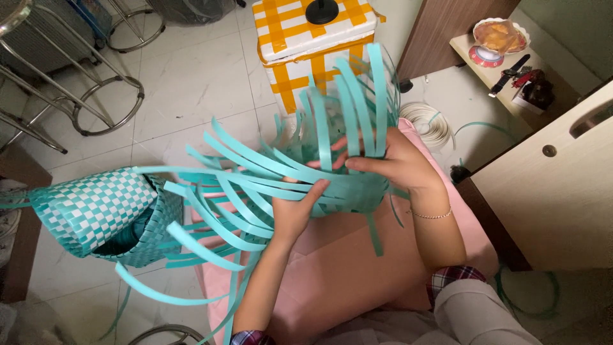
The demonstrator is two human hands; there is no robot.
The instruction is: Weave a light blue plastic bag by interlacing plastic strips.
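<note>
Head view. I see both hands on a half-woven teal strip basket [332, 185] held over the pink cloth [357, 268]. Left hand [295, 214]: fingers [317, 188] pressed together on its woven base. Right hand [389, 163]: fingers [357, 164] pinching upright strips. A finished checkered basket [96, 214] lies well apart.

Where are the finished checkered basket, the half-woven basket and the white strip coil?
finished checkered basket [96, 207], head view, on its checkered side.
half-woven basket [348, 191], head view, woven base.
white strip coil [429, 122], head view, on its windings.
</note>
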